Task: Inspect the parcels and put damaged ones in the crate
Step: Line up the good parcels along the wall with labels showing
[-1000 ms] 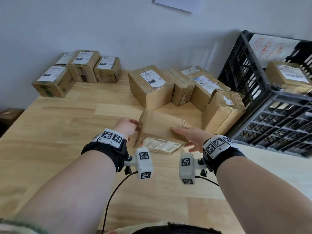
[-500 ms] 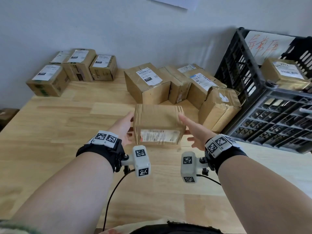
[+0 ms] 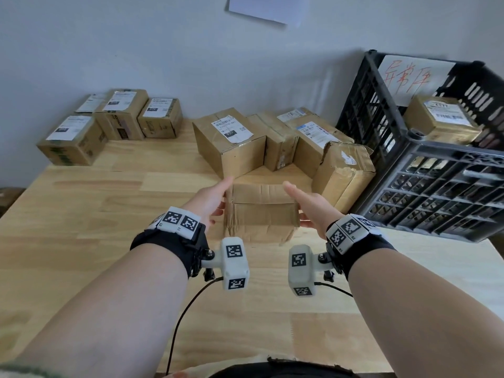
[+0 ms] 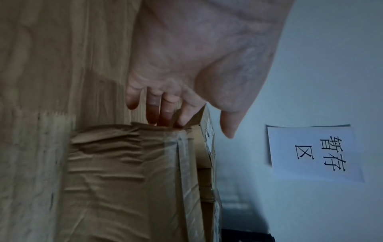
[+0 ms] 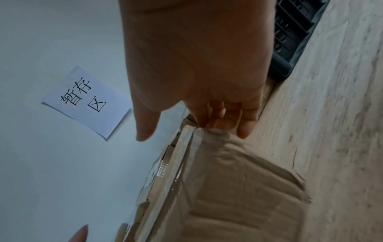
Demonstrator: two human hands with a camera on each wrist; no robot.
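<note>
A creased, dented brown parcel (image 3: 261, 214) sits low over the wooden table (image 3: 109, 214), held between my two hands. My left hand (image 3: 212, 200) presses its left end with straight fingers (image 4: 165, 113), thumb spread. My right hand (image 3: 308, 205) presses the right end the same way, fingers (image 5: 228, 117) flat on the cardboard. In both wrist views the parcel's crumpled, taped ends (image 4: 124, 172) (image 5: 238, 188) show. The black plastic crate (image 3: 436, 186) stands at the right with one labelled parcel (image 3: 441, 121) inside.
A torn parcel (image 3: 343, 173) leans against the crate just right of my hands. Several labelled parcels (image 3: 231, 143) are clustered behind it. Another group of parcels (image 3: 120, 115) sits at the back left by the wall. A paper sign (image 3: 261, 6) hangs on the wall.
The parcel has been turned between my hands: its white label faced me before, and a plain taped face shows now. Both hands shifted slightly forward with it.
</note>
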